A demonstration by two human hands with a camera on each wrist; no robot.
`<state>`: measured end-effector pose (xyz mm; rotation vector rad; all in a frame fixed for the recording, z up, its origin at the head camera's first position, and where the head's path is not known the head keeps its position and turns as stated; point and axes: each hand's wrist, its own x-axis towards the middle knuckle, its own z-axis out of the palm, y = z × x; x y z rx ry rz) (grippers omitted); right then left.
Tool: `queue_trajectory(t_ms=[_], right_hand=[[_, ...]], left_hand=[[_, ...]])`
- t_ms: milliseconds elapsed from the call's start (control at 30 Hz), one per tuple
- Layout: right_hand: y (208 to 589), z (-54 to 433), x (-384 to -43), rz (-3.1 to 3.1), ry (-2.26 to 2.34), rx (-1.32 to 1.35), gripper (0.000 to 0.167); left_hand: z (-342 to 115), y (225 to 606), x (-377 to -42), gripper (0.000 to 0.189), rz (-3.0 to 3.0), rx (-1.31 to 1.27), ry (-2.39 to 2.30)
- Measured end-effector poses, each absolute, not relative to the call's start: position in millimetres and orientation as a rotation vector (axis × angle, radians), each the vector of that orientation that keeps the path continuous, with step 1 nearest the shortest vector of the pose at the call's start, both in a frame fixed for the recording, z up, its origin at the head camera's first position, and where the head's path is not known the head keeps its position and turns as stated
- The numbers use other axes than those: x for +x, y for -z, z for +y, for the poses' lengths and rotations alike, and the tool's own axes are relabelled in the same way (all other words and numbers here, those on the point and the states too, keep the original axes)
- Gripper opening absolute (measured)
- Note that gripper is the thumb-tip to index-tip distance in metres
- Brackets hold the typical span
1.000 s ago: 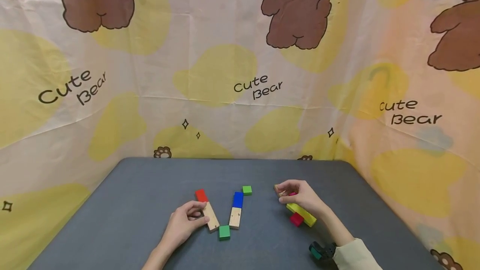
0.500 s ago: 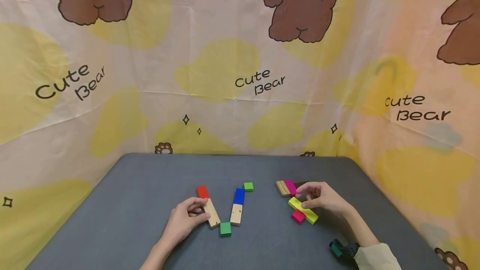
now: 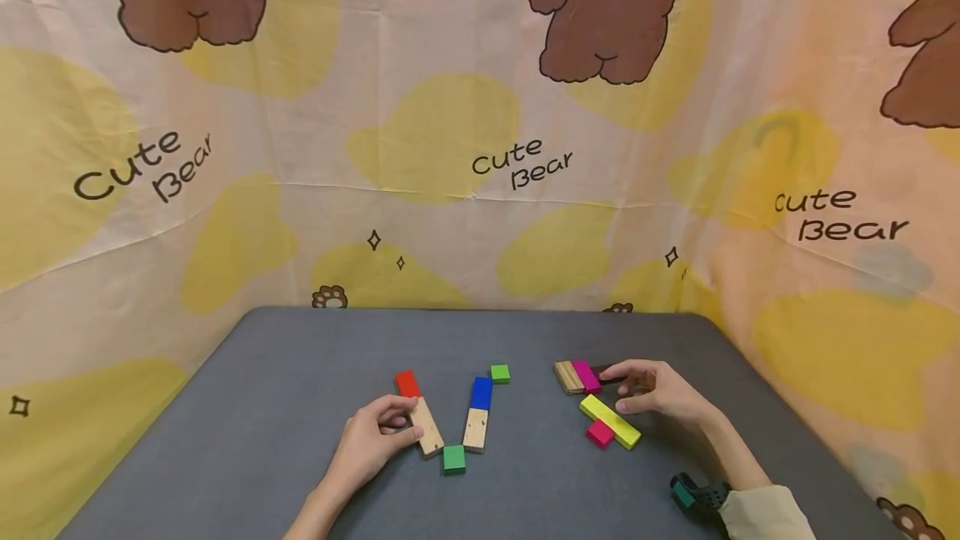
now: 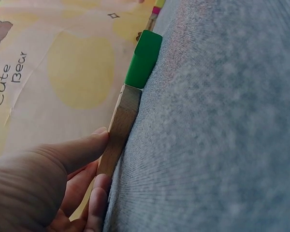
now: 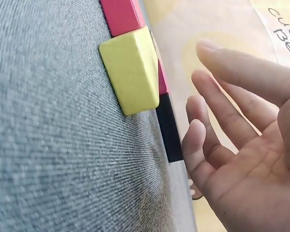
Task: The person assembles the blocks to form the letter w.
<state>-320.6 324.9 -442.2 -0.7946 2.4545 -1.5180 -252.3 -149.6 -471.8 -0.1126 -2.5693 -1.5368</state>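
Note:
In the head view my left hand (image 3: 373, 438) holds a plain wooden block (image 3: 427, 428) on the left. Its thumb and fingers touch that block in the left wrist view, where a green block (image 4: 144, 58) sits at the far end. A red block (image 3: 407, 383) lies at the wooden one's upper end. On the right, my right hand (image 3: 660, 392) hovers with loosely bent fingers and nothing in them. It is nearest a dark block (image 3: 609, 375), partly hidden by the fingers, beside a magenta block (image 3: 586, 377) and a striped wooden block (image 3: 568, 377).
A blue block (image 3: 482, 392) continues a second plain wooden block (image 3: 475, 430), with a light green cube (image 3: 499, 373) at its upper corner. A yellow block (image 3: 611, 421) and a pink block (image 3: 600, 433) touch below the right hand. A curtain (image 3: 420, 148) surrounds the grey table (image 3: 315, 357).
My right hand has moved right from the striped wooden block, uncovering it and the magenta block. My left hand stays on its wooden block. The head view has shifted slightly.

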Motion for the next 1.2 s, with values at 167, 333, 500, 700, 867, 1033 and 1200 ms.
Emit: queue_trajectory(t_ms=[167,333,500,700,867,1033,1200], right_hand=[[443,322,-322,2.481,1.540,-0.735,0.045],[445,318,-325,2.464,1.545,-0.696,0.047],[447,315,-328,2.414,1.508,-0.702,0.052],[445,314,-329,2.342,1.460,-0.716,0.057],[446,316,-328,2.361,1.392,-0.734,0.058],[447,315,-331,2.394,1.401,-0.753,0.056],[448,312,-340,2.389,1.467,-0.754,0.058]], left_hand=[[-149,472,-253,0.037,-2.572,-0.117,1.525],[-149,472,-252,0.037,-2.575,-0.112,1.513],[-150,472,-252,0.037,-2.576,-0.111,1.514],[-150,472,-252,0.038,-2.572,-0.115,1.516],[-150,473,-252,0.039,-2.578,-0.114,1.508],[-150,473,-252,0.038,-2.572,-0.114,1.516],[-151,472,-251,0.038,-2.576,-0.121,1.514]])
